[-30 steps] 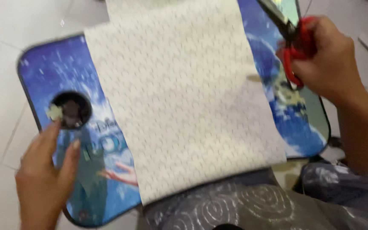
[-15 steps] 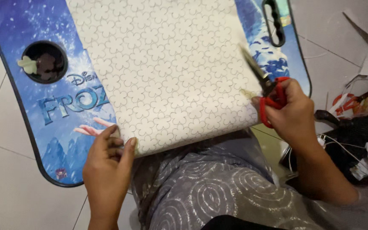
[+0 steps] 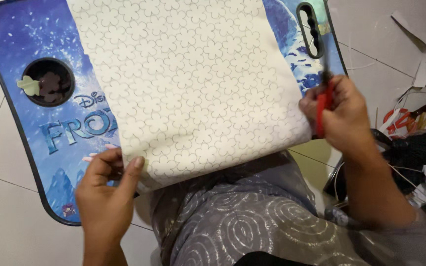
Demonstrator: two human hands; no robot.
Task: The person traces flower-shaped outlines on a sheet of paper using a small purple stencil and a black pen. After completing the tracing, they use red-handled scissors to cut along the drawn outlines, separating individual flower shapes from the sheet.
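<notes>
- Fingers of the left hand (image 3: 105, 197) pinch the near left corner of the cream sheet (image 3: 193, 83): thumb on top of the sheet, the other fingers curled under its edge.
- Fingers of the right hand (image 3: 343, 116) are closed around the red handles of a pair of scissors (image 3: 324, 98); blades are motion-blurred, so cannot tell whether they are apart or together.
- Scissors sit at the right edge of the sheet, near its lower right corner; contact between blade and sheet cannot be resolved.
- Cream sheet carries a repeating flower-outline pattern. It lies flat over the middle of a blue lap tray (image 3: 16, 39) and overhangs the tray's near edge, above the lap.
- Tray: dark rim, snowy blue print, round cup hole (image 3: 49, 82) at left with small cut pieces inside and one pale green piece (image 3: 29, 86) on its rim. Slotted handle opening (image 3: 310, 29) at the right end.
- Lap below the tray is covered in grey cloth with swirl pattern (image 3: 252, 221).
- White tiled floor (image 3: 6, 221) around; paper offcuts (image 3: 417, 54) and mixed clutter (image 3: 410, 123) lie to the right, well apart from the sheet.
</notes>
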